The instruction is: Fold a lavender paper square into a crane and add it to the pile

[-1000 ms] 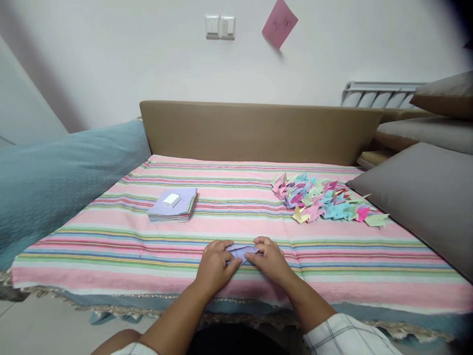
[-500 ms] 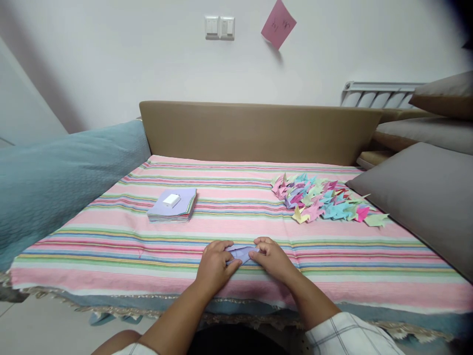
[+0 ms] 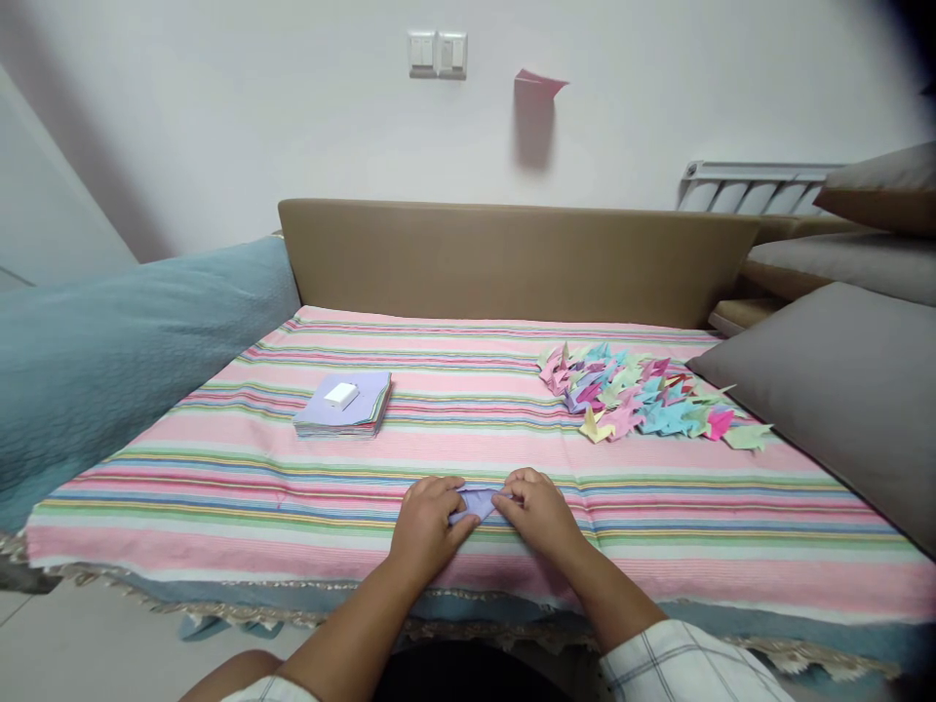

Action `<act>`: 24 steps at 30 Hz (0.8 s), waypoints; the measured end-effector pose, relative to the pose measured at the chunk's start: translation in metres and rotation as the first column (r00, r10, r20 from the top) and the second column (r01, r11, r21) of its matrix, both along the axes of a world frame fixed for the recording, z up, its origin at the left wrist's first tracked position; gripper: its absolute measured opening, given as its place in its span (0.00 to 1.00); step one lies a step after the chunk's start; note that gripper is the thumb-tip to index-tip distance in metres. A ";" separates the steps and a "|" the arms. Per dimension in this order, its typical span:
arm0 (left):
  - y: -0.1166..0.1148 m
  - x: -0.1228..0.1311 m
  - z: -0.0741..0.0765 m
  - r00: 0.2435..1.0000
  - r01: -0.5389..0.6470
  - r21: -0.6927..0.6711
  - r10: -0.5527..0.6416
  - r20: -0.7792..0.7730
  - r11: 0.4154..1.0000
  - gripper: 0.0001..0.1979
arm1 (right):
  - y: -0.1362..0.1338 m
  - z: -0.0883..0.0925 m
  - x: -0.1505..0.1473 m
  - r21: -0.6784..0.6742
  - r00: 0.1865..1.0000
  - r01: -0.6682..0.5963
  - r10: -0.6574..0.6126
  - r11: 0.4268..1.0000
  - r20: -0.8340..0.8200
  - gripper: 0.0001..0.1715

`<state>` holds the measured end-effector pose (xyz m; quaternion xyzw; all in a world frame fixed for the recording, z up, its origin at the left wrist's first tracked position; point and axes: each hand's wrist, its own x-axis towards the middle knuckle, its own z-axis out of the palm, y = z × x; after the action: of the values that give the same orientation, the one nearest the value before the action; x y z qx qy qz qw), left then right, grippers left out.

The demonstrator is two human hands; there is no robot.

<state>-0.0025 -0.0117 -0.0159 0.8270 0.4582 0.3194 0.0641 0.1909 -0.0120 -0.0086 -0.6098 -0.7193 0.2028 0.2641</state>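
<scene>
Pinching: left hand (image 3: 424, 522) and right hand (image 3: 537, 512) meet over a lilac folded paper (image 3: 479, 502), fingertips closed on its two ends.
Paper's place: flat on the striped cloth (image 3: 658, 546), near edge, centre, between the two hands.
Left, farther: stack of coloured sheets (image 3: 362, 414) with a small white block (image 3: 340, 395) on top, well apart from the hands.
Right, farther: heap of folded paper figures (image 3: 636, 400), just beside a grey cushion (image 3: 840, 390).
Far left: teal blanket (image 3: 109, 351).
Wall: pink note (image 3: 537, 83) right of two switches (image 3: 437, 54).
</scene>
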 end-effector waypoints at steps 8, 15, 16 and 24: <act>0.000 0.000 0.001 0.991 0.035 0.067 -0.026 -0.128 0.997 0.09 | -0.001 -0.002 0.000 0.023 0.999 -0.011 0.010 1.000 0.051 0.10; 0.003 0.001 0.012 0.948 0.122 0.080 -0.092 -0.305 0.989 0.14 | 0.000 0.000 0.000 0.027 0.996 0.001 -0.003 1.000 0.086 0.09; 0.004 0.002 0.013 0.941 0.127 0.071 -0.097 -0.324 0.989 0.14 | 0.000 0.000 0.000 0.027 0.996 -0.001 -0.001 1.000 0.085 0.09; 0.004 0.007 0.016 0.921 0.080 0.002 -0.073 -0.384 0.997 0.14 | 0.002 0.002 -0.002 0.038 0.994 0.043 -0.047 0.998 0.103 0.09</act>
<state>0.0046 -0.0079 0.0000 0.8912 0.4264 0.1530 -0.0217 0.1892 -0.0101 -0.0070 -0.6307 -0.7216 0.1517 0.2417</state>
